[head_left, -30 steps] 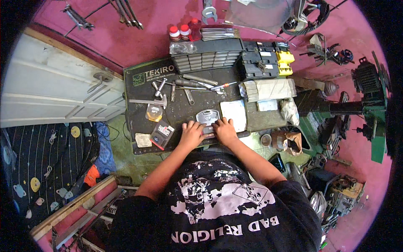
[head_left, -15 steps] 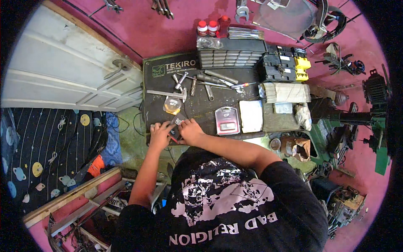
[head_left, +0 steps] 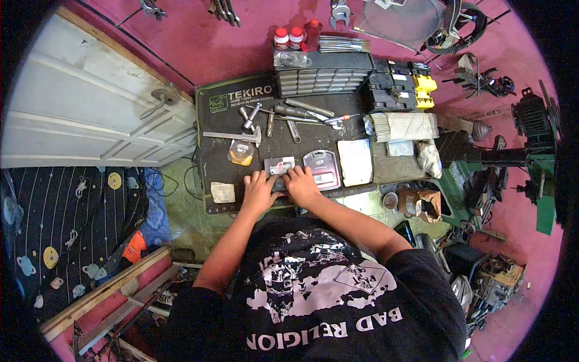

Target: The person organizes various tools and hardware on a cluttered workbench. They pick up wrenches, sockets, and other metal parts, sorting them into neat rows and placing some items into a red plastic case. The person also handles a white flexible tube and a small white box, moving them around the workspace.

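Package point(head_left: 279, 163), flat and dark with a white-and-red label, near frame centre

We see the bare left hand point(head_left: 258, 192) and bare right hand point(head_left: 301, 186) curled at its lower part; we cannot tell whether they grip it. Just to its right, a red-and-clear rectangular plastic pack point(head_left: 322, 171) lies on the black-topped desk point(head_left: 218, 164).

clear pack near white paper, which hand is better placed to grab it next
Probably the right hand: it is beside the clear pack; the left hand is farther off, at the dark package.
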Motion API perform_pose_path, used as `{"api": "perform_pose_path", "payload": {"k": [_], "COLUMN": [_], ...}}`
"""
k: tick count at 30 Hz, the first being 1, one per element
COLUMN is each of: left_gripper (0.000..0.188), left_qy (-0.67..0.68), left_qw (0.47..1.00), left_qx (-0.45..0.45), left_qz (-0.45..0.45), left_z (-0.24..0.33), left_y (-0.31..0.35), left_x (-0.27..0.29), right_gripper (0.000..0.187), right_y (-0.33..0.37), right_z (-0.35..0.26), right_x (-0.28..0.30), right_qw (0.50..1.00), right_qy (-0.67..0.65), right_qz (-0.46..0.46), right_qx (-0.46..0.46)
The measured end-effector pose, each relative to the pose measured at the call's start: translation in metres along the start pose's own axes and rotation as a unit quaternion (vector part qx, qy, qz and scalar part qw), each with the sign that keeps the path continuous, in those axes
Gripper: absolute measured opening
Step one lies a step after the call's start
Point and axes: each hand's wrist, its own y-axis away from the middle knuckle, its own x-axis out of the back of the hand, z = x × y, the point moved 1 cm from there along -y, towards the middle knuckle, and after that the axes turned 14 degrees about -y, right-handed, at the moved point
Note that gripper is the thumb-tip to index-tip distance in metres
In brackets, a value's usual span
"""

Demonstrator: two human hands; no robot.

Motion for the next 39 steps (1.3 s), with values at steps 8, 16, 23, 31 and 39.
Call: {"api": "perform_pose_path", "payload": {"k": [8,16,23,31,39], "left_gripper": [0.064,0.064,0.055,0.062,0.042], "left_qy": [-0.018,-0.02,0.067,0.002,0.177], "left_qw": [1.0,1.0,0.997,0.968,0.903], "left_qx": [-0.019,0.01,0.028,0.252,0.391], "left_qz": [-0.014,-0.006,0.01,0.008,-0.011], "left_z": [0.013,0.016,-0.006,-0.109,-0.148], "left_y": [-0.002,0.0,0.007,-0.009,-0.052], "left_x": [-0.024,-0.041,-0.024,-0.029,-0.056], "right_gripper": [0.044,0.051,0.054,0.062,0.064], "right_y": [0.011,0.011,-0.005,-0.103,-0.164], "right_z": [0.019,0.027,0.0,-0.036,-0.043], "right_x": [-0.025,-0.038,-0.006,-0.009,-0.037], "right_qw": [0.999,0.999,0.993,0.998,0.972], "right_qy": [0.031,0.027,0.051,-0.029,-0.117], "right_qz": [-0.021,-0.012,-0.083,-0.039,0.014], "right_qx": [-0.012,-0.013,-0.063,-0.042,-0.205]}}
